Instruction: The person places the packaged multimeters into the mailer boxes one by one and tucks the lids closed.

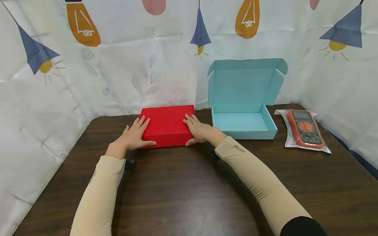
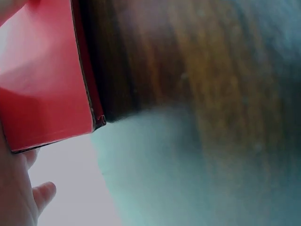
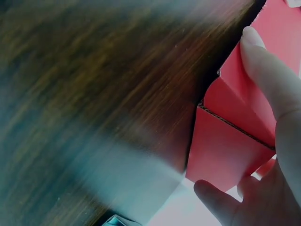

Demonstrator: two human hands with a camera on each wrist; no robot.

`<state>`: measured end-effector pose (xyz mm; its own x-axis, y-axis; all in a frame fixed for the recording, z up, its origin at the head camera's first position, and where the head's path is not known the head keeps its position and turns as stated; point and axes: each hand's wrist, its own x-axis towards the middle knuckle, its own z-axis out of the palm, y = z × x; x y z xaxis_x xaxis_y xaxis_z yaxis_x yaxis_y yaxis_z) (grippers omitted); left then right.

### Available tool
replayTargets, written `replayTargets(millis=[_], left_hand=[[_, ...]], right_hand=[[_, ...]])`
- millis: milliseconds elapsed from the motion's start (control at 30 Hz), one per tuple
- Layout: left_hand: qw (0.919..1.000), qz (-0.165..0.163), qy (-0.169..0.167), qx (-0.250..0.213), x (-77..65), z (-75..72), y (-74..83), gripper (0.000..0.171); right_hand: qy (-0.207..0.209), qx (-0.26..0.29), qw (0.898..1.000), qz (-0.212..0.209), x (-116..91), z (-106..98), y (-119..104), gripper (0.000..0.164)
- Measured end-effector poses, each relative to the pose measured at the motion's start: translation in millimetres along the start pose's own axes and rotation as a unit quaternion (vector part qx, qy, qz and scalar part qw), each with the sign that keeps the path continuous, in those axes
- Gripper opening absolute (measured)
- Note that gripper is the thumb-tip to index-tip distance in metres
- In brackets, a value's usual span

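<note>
A closed red cardboard box (image 1: 168, 122) lies at the far side of the table. At its left end my left hand (image 1: 132, 136) rests with spread, fairly straight fingers, the thumb along the front face. My right hand (image 1: 201, 130) touches the right end, its thumb also against the front. The right wrist view shows that thumb (image 3: 263, 70) pressed on the red front panel and other fingers by the box's side. Only part of the left hand (image 2: 19, 188) appears in the left wrist view, beside a red box corner (image 2: 51, 80).
Right of the red box stands a light-blue box (image 1: 242, 135) with its lid raised. An orange multimeter (image 1: 305, 127) in a clear plastic bag lies farther right. A patterned white curtain (image 1: 171, 63) hangs behind the dark wooden table (image 1: 179, 194).
</note>
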<state>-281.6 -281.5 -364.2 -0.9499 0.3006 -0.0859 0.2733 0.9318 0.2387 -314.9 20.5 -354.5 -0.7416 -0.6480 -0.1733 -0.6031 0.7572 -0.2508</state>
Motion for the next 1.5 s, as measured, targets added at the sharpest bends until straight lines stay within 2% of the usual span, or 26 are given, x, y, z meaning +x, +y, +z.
replayTargets(millis=[167, 433, 633, 900, 1100, 1233, 1500], left_hand=[[1.0, 0.0, 0.009, 0.001, 1.1, 2.0, -0.3, 0.109], [0.9993, -0.006, 0.011, 0.035, 4.3, 4.3, 2.8, 0.106], [0.9985, 0.003, 0.021, 0.05, 7.2, 0.4, 2.9, 0.106], [0.9984, 0.024, 0.025, 0.045, 10.0, 2.4, -3.1, 0.11], [0.9991, 0.036, 0.016, 0.016, 8.0, 4.1, -6.9, 0.114], [0.9988, 0.045, 0.02, 0.006, 7.1, 4.6, -7.6, 0.111], [0.9982, 0.046, 0.032, 0.019, 9.3, 6.8, -5.9, 0.108]], right_hand=[[0.007, -0.019, 1.0, 0.01, 2.6, 1.7, -2.3, 0.106], [0.013, -0.072, 0.997, 0.024, 6.1, 3.9, -6.7, 0.103], [0.008, -0.073, 0.997, 0.025, 4.5, 2.7, -3.1, 0.108], [-0.002, -0.062, 0.998, 0.018, 2.9, 0.6, -2.1, 0.109], [-0.003, -0.036, 0.999, 0.008, 1.8, 2.2, -3.0, 0.107], [0.004, -0.052, 0.998, 0.018, 4.8, 5.5, -3.5, 0.106], [0.028, -0.094, 0.994, 0.039, 9.1, 8.7, -5.6, 0.102]])
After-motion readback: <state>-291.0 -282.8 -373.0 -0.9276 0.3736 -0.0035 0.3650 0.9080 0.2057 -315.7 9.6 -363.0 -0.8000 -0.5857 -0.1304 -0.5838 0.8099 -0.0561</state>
